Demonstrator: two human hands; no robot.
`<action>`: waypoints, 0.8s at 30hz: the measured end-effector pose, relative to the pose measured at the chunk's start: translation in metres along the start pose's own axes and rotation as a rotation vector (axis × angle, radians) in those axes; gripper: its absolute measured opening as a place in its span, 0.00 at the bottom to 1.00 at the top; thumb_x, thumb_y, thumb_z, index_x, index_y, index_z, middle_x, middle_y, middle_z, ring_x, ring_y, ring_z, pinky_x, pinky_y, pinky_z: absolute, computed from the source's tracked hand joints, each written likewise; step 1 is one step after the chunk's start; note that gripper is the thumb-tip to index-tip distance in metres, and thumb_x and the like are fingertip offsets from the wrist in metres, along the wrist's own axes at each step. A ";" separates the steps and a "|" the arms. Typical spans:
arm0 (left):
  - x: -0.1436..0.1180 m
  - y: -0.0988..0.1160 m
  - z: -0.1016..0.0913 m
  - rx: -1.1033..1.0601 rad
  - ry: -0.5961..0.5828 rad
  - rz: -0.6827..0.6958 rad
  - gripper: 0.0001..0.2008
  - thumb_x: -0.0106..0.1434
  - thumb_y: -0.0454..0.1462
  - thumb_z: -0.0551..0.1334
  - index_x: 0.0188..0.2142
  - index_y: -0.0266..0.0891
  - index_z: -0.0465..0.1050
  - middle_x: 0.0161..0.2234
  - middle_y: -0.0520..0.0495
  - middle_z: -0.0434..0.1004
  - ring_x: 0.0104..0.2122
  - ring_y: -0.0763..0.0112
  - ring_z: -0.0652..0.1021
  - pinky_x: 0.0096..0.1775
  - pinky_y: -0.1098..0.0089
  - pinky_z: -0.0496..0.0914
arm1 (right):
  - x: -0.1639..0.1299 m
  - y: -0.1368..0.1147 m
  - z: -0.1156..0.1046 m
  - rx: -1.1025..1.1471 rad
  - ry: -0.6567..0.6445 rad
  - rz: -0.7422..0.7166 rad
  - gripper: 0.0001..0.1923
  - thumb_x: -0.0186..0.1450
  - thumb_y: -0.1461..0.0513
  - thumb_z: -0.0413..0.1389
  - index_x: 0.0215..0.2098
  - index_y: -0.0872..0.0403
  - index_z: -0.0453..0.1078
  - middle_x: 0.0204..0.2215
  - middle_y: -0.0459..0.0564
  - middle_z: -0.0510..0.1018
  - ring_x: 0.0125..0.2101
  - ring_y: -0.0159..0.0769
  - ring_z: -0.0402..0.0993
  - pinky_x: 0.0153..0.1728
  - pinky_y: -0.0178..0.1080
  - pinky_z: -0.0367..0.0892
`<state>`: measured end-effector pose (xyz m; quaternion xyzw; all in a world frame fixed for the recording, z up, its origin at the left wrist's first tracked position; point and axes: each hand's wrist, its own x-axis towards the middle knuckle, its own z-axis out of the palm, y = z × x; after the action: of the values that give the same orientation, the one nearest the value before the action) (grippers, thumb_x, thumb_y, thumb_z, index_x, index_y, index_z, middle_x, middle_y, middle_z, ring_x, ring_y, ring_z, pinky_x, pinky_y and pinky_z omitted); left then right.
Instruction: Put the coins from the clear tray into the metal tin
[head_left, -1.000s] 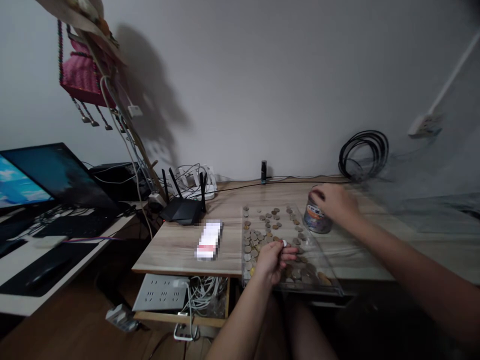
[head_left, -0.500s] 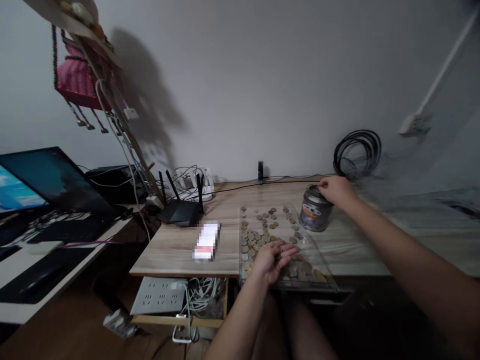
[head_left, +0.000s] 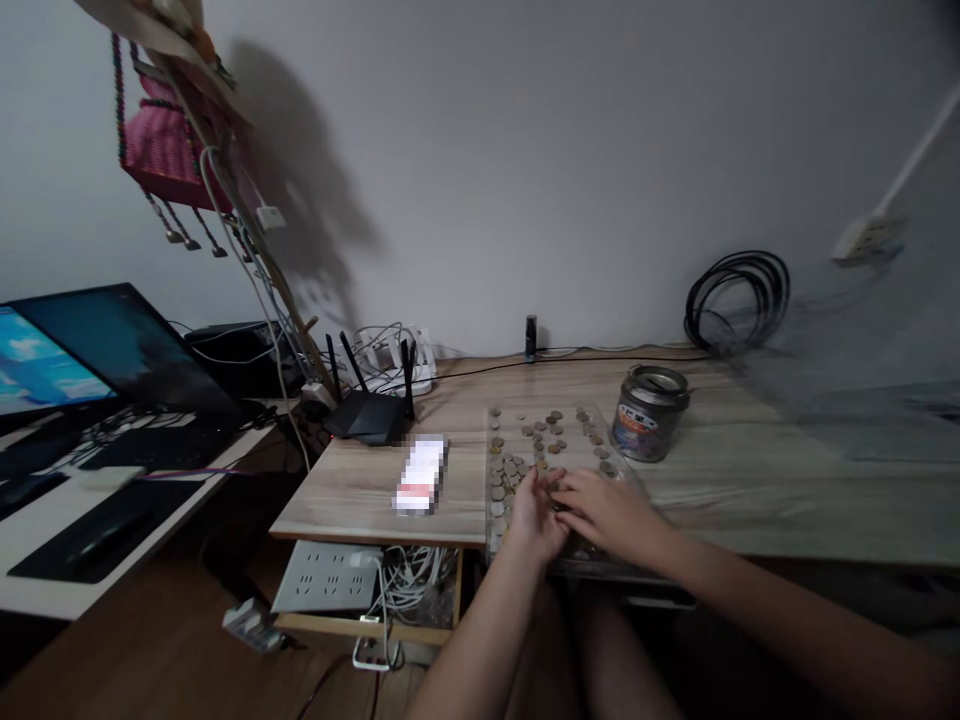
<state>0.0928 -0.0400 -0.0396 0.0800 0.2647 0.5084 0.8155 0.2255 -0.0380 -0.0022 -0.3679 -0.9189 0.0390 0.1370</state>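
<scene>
My left hand [head_left: 538, 520] is cupped palm up over the clear plastic tray [head_left: 491, 550], holding coins that are mostly hidden by my other hand. From the right, my right hand [head_left: 607, 515] reaches into that palm with its fingers together; what lies between the fingertips is hidden. Many loose silver and brass-coloured coins [head_left: 513, 468] are spread over the tray. Just behind its right side stands a dark round tin [head_left: 649, 415] with a coloured label and a slot in its lid.
Left of the tray lies a phone [head_left: 421, 475], with a black router [head_left: 369, 415] behind it. A small black bottle [head_left: 531, 338] stands by the wall. Below the desk edge, an open drawer [head_left: 405, 632] holds a power strip and cables. Coiled black cable [head_left: 739, 300] rests at the back right.
My right hand has left the tin's lid and come down to my left palm. The left hand stays over the tray. The view has shifted slightly.
</scene>
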 end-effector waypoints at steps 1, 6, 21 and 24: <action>0.001 0.000 -0.001 0.009 0.005 -0.011 0.16 0.63 0.43 0.49 0.35 0.32 0.69 0.24 0.46 0.70 0.22 0.71 0.71 0.26 0.73 0.62 | -0.002 -0.007 0.009 -0.010 -0.009 0.004 0.10 0.62 0.63 0.51 0.36 0.53 0.75 0.34 0.53 0.75 0.40 0.39 0.68 0.38 0.40 0.65; 0.002 -0.001 -0.002 -0.007 0.009 -0.003 0.11 0.60 0.38 0.54 0.32 0.31 0.70 0.24 0.45 0.70 0.23 0.73 0.71 0.29 0.73 0.64 | -0.008 -0.003 0.009 -0.005 0.114 -0.014 0.14 0.63 0.65 0.45 0.31 0.54 0.73 0.31 0.52 0.75 0.36 0.37 0.69 0.35 0.37 0.64; -0.006 0.001 0.007 -0.059 0.053 0.034 0.11 0.61 0.38 0.51 0.34 0.31 0.66 0.34 0.37 0.72 0.36 0.63 0.76 0.37 0.68 0.69 | 0.035 0.114 -0.093 -0.354 0.287 0.956 0.16 0.61 0.57 0.49 0.35 0.58 0.76 0.31 0.60 0.78 0.31 0.42 0.72 0.27 0.38 0.59; -0.006 0.000 0.007 -0.112 0.055 0.065 0.14 0.63 0.42 0.49 0.34 0.32 0.66 0.34 0.38 0.72 0.36 0.64 0.76 0.36 0.68 0.69 | 0.022 0.066 -0.062 -0.293 0.364 0.576 0.17 0.64 0.57 0.45 0.38 0.54 0.75 0.35 0.56 0.77 0.37 0.41 0.71 0.32 0.38 0.62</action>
<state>0.0940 -0.0443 -0.0318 0.0288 0.2551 0.5508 0.7941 0.2712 0.0229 0.0507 -0.6281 -0.7341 -0.1221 0.2273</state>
